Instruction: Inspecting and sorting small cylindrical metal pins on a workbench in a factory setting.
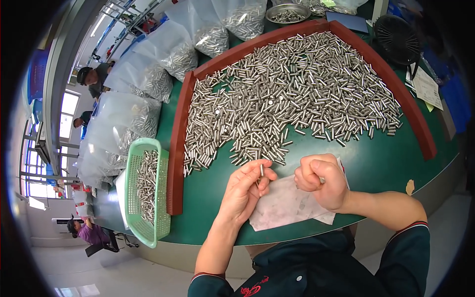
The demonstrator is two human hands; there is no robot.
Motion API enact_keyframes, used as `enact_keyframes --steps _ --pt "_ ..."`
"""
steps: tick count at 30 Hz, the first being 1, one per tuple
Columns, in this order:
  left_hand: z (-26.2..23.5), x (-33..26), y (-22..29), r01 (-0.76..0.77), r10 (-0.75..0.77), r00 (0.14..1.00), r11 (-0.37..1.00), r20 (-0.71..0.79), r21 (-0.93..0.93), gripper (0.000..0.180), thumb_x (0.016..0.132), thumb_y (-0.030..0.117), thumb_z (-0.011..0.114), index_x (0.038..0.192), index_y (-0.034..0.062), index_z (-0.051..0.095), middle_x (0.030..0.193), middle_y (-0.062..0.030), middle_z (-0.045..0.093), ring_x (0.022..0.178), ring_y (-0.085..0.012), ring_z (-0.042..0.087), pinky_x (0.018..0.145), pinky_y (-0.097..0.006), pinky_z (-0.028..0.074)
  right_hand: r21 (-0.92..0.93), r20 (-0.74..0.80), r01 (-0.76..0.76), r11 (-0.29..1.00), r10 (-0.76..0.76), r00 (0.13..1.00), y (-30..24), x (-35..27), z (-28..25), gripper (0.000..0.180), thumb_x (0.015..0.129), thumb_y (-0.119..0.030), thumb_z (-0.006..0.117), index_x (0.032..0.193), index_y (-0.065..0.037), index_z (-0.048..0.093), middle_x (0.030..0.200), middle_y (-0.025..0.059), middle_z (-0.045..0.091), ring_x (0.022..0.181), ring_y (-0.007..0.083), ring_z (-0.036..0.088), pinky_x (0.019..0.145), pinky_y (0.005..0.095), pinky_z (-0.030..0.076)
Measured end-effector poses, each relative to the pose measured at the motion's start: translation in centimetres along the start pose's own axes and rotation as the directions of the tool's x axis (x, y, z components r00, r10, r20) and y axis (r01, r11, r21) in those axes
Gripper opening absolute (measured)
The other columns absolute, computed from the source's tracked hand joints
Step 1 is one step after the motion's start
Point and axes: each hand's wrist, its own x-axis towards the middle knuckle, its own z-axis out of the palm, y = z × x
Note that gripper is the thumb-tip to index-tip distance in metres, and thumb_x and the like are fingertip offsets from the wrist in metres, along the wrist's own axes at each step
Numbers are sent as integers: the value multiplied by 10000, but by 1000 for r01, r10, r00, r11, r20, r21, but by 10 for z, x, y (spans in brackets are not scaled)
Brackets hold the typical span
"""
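My left hand (238,192) is closed in a pinch, palm up, holding a small shiny metal pin (261,170) upright between thumb and fingers. Beside it, my right hand (326,182) is curled into a fist. A small pale spot shows at the fist's curled fingers, but what it holds is hidden. Both hands are above a stained whitish sheet (282,204) at the table's near edge. Just beyond them spreads a large heap of loose metal pins (297,94) on the green table (316,148).
Dark red rails (177,153) border the heap on three sides. A green basket (163,185) with pins stands to the left. Clear bags of pins (180,57) line the far left, with a metal bowl (288,14) behind. A black fan (397,39) stands far right. Several people are in the background.
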Motion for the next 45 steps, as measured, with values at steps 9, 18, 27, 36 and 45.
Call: enact_keyframes --steps 9,18,27,36,45 --pt "17 12 -12 -203 588 798 57 131 978 235 675 155 686 602 20 508 488 -47 435 455 -165 426 433 -283 340 -16 -9 -20 1000 19 1000 -1 0 3 316 781 -218 361 509 -82 277 454 -23 242 428 85 197 431 249 179" --pt "14 13 -17 -194 604 761 -139 239 971 97 639 72 644 663 42 554 453 -45 409 416 -197 445 408 -330 347 -46 -9 -11 999 10 1000 1 0 0 307 783 -205 354 509 -83 283 458 -21 249 433 82 204 433 242 186" --pt "15 -9 -17 -278 352 910 130 218 952 55 645 13 633 681 30 594 454 -37 378 408 -157 398 413 -285 335 66 -10 59 996 -58 998 -3 2 -3 327 790 -216 362 502 -87 277 453 -20 244 427 81 209 427 238 185" --pt "17 -8 -16 -280 344 911 112 228 953 56 642 4 630 674 29 590 458 -43 386 411 -165 398 418 -288 341 13 -1 43 999 -43 999 2 5 0 299 769 -187 353 500 -88 267 453 -17 235 434 85 204 434 241 190" --pt "18 -9 -17 -301 356 901 104 248 948 56 644 -3 626 659 21 578 458 -49 397 409 -172 402 417 -293 339 16 19 48 999 -48 999 3 5 0 300 773 -178 349 498 -86 272 452 -15 247 436 84 207 435 241 192"
